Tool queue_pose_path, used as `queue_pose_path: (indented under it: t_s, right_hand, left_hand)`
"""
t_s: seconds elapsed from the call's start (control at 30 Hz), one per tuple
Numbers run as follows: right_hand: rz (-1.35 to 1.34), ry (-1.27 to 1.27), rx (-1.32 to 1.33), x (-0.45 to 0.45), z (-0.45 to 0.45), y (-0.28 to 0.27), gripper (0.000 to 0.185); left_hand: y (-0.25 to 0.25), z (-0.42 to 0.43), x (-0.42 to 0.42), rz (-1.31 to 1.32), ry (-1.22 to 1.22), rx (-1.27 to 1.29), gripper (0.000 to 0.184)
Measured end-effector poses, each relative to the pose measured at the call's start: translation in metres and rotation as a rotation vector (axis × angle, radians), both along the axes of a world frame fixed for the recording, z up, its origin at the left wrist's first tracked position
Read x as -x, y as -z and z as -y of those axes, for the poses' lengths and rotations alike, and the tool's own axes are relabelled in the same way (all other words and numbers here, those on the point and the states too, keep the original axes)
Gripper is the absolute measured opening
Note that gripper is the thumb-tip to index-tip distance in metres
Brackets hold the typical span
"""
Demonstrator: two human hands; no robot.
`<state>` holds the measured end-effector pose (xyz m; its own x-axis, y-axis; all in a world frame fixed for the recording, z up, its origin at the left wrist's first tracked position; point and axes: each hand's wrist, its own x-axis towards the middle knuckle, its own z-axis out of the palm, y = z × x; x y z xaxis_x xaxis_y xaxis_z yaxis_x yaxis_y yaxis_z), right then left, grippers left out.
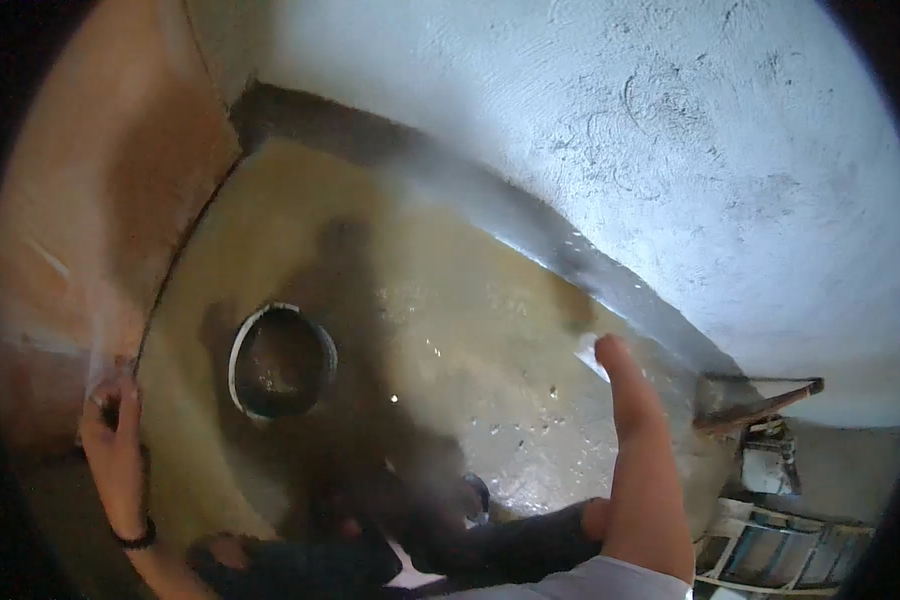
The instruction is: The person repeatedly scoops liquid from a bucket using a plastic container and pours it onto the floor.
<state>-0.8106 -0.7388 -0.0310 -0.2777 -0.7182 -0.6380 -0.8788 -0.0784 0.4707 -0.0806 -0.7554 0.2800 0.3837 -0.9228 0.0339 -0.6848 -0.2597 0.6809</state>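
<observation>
White sleeve (620, 580) | right hand (612, 352): pale tool (587, 350) | bucket (234, 368) on floor (450, 290) | slatted frame (753, 517)

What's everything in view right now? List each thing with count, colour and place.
Bucket-like container: 1, whitish rim, dark inside, left of centre
Wet floor: 1, yellowish brown, centre
Rough wall: 1, bluish white, top right
Side wall: 1, orange-brown, left
Band: 1, grey, along the rough wall's foot
Wooden piece: 1, brown, right
Box-like item: 1, whitish, below the wooden piece
Slatted frame: 1, pale bars, lower right
Pale item: 1, white, at the right hand; too blurred to name
Wristband: 1, dark, left wrist
Trousers: 1 pair, dark, bottom
Left hand: 1, bare, beside the side wall
Right hand: 1, bare, right of centre
</observation>
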Motion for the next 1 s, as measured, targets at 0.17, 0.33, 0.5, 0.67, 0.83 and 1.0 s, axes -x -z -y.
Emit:
queue_pose_path:
  t_s: [0.17, 0.33, 0.5, 0.67, 0.83, 1.0]
  right_hand:
    - [0.092, 0.176, 0.180, -0.033, -0.003, 0.013, 0.021]
    - [0.153, -0.239, 0.128, -0.069, 0.073, 0.055, 0.017]
    - [0.334, -0.430, 0.173, -0.183, 0.154, 0.071, 0.016]
    - [0.751, -0.370, 0.286, -0.323, 0.197, -0.011, 0.024]
    - [0.893, -0.332, 0.210, -0.311, 0.192, -0.045, 0.032]
    - [1.031, -0.209, 0.436, -0.318, 0.181, -0.098, 0.037]
  left_hand:
    - [-0.005, -0.013, -0.014, -0.068, -0.022, -0.081, 0.015]
    - [-0.011, -0.021, -0.011, -0.038, -0.028, -0.060, 0.015]
    - [-0.019, -0.030, -0.013, -0.021, -0.048, -0.073, 0.013]
    - [-0.024, -0.036, -0.010, -0.070, -0.075, -0.030, 0.014]
    - [-0.029, -0.033, -0.002, -0.125, -0.100, 0.035, 0.014]
    - [-0.020, -0.019, 0.003, -0.045, -0.071, 0.099, 0.014]
